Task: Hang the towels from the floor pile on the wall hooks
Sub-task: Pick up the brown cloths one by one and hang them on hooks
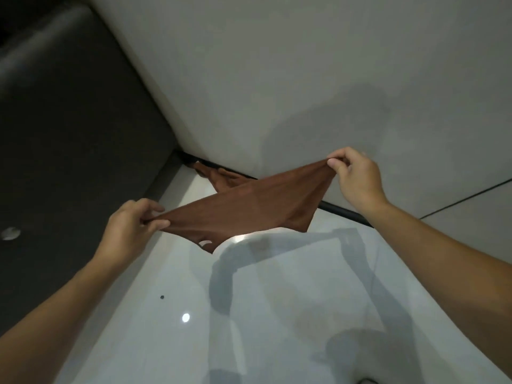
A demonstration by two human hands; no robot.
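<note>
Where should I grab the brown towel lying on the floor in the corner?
Pinch a raised fold of the floor towel from above, coming from the open floor side: it lies crumpled against the baseboard, partly hidden behind the held towel.

Head-worn view looks down, close, at floor (277,314) and wall (277,65).

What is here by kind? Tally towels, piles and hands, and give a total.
Held towel: 1
Floor pile: 1, towels in it uncountable
Hands: 2, left hand, right hand
Total: 4
</note>
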